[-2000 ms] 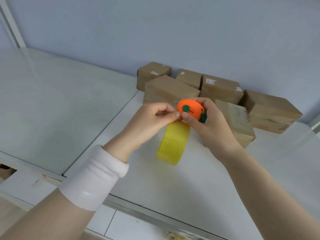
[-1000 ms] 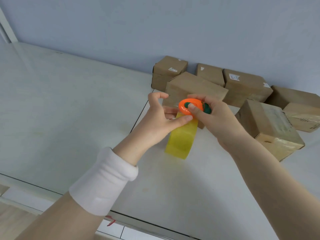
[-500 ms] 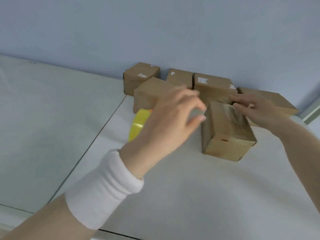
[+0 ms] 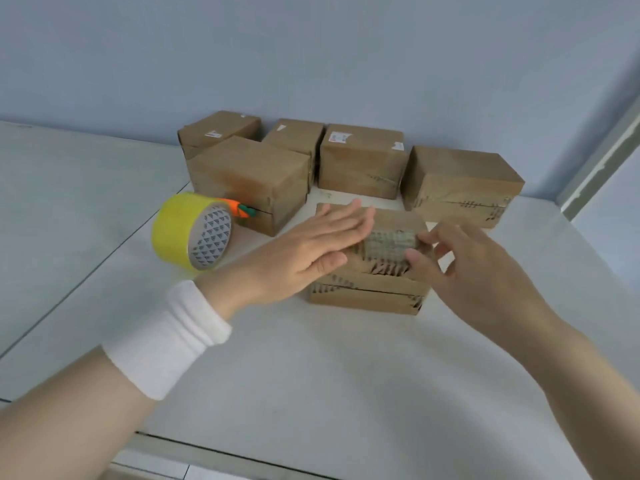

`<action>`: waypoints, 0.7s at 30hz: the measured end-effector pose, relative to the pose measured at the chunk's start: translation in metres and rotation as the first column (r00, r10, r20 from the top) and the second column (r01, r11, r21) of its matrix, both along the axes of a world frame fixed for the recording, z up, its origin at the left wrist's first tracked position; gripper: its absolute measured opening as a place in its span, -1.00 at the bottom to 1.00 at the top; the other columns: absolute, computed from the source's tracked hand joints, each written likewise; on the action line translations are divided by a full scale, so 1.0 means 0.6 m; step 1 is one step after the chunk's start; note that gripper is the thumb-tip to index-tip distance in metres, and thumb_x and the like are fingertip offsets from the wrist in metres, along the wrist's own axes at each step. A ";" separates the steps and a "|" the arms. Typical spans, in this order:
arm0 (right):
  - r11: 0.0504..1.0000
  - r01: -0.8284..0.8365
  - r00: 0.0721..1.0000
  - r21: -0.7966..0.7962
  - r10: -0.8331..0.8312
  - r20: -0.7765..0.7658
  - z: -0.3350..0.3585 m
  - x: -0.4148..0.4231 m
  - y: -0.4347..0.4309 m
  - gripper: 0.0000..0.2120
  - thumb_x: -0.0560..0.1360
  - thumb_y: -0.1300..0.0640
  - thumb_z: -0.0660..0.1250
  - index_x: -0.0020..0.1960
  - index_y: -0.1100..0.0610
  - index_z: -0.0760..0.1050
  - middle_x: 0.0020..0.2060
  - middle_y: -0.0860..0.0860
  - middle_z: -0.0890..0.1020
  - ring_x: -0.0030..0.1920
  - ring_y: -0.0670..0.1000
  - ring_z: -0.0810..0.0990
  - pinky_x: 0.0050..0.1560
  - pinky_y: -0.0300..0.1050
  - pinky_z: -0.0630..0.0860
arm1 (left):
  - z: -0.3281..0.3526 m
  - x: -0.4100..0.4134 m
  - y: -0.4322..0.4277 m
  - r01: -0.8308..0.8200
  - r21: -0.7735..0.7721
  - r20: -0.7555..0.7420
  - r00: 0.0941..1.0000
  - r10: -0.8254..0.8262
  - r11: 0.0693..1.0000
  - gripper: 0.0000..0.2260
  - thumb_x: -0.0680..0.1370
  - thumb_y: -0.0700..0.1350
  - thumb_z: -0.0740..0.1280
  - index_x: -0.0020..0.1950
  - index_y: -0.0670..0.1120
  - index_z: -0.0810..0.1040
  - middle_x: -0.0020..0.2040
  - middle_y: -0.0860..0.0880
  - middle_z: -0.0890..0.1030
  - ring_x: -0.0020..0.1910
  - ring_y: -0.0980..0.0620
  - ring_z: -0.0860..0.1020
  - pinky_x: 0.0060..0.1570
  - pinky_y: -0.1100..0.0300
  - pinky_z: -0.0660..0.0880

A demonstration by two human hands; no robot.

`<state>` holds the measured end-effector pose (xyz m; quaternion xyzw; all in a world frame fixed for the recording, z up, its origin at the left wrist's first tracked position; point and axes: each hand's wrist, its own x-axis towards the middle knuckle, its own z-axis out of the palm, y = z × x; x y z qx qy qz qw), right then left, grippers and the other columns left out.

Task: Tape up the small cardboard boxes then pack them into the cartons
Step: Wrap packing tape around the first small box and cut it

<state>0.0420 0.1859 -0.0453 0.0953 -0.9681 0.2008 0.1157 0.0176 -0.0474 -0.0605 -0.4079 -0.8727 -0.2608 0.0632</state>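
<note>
A small brown cardboard box [image 4: 367,292] lies nearest me on the white table, its top partly covered by old tape. My left hand [image 4: 311,251] lies flat on the left part of its top, fingers straight. My right hand [image 4: 464,261] touches the box's right top edge with loosely bent fingers. A yellow tape roll [image 4: 190,230] stands on edge to the left, with an orange and green cutter [image 4: 239,209] behind it. Neither hand holds them.
Several more brown boxes [image 4: 360,161] stand in a row against the blue wall behind, one [image 4: 249,178] set forward next to the tape roll. The white table [image 4: 311,375] has a seam on its left and its front edge near me.
The tape roll and cutter were let go and now rest on the table at the left. Both hands moved right onto the near box, which has turned square to me.
</note>
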 end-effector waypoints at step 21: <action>0.917 -0.304 0.950 0.257 0.272 0.151 -0.003 -0.034 -0.045 -0.47 0.61 -0.07 -0.21 0.50 0.09 -0.26 0.52 -0.05 -0.20 0.48 -0.17 -0.26 0.44 -0.26 -0.31 | 0.024 -0.034 0.069 -0.270 -0.397 -0.010 0.957 0.289 0.877 -0.50 0.65 0.05 -0.14 0.54 -0.06 -0.19 0.55 0.00 -0.16 0.51 0.11 -0.19 0.44 0.08 -0.29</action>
